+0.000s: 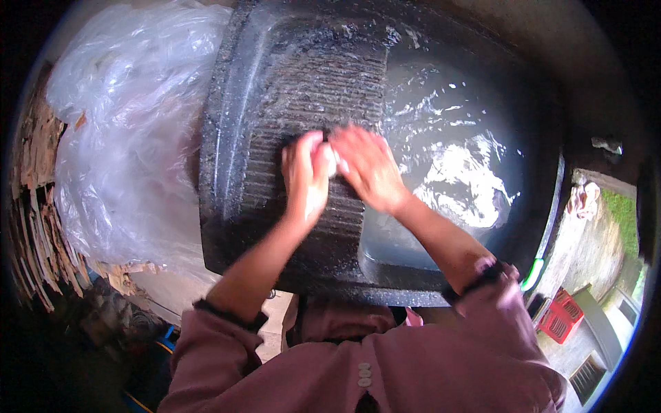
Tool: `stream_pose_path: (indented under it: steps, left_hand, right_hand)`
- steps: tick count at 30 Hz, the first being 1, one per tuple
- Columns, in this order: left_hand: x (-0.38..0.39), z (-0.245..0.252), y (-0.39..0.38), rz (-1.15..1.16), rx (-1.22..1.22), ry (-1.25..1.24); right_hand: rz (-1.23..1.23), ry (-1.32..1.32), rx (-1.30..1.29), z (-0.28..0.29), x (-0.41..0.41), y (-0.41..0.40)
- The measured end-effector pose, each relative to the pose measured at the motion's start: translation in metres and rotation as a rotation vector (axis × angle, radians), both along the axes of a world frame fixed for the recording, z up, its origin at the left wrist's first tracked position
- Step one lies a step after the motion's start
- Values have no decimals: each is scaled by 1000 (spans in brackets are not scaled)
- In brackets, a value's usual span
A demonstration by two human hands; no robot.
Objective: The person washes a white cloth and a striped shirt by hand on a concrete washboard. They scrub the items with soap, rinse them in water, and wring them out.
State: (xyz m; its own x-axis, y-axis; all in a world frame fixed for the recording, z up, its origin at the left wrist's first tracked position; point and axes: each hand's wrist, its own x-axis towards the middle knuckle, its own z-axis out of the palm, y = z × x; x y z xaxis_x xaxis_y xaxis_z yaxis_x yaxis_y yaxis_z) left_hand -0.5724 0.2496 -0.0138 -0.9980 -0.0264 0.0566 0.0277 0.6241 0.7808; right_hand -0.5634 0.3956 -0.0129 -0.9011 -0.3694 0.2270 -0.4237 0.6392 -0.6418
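A dark speckled wash sink [341, 297] lies before me, with a ridged washboard [320, 82] on its left side and a basin of cloudy water [428, 103] on its right. My left hand [307, 173] is curled over the ridges. Beside it, my right hand [369, 165] lies palm down near the washboard's right edge, fingers close together. The hands meet at a small white patch [331, 160], which may be soap or suds; motion blur hides what it is. Whatever is under the fingers is hidden.
Clear plastic sheeting [129, 129] is heaped left of the sink, over splintered wood [38, 237]. A bright green object [533, 274] sits at the sink's right rim. Farther right, a red plastic crate [561, 316] stands on the ground below.
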Motion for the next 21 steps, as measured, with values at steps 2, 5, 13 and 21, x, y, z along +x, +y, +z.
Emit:
stream_pose_path:
  steps: [2, 5, 13, 21]
  left_hand:
    - [10, 6, 5, 14, 68, 24]
    - [-33, -19, 18, 53, -170, 145]
    - [-16, -5, 6, -40, -264, 48]
    - [-61, -42, 27, 127, -128, 309]
  right_hand:
    - [74, 22, 146, -4, 5, 6]
    - [63, 10, 326, -46, -43, -1]
    - [-37, -247, 167, -13, -13, 5]
    - [-377, 86, 307, -64, -85, -13]
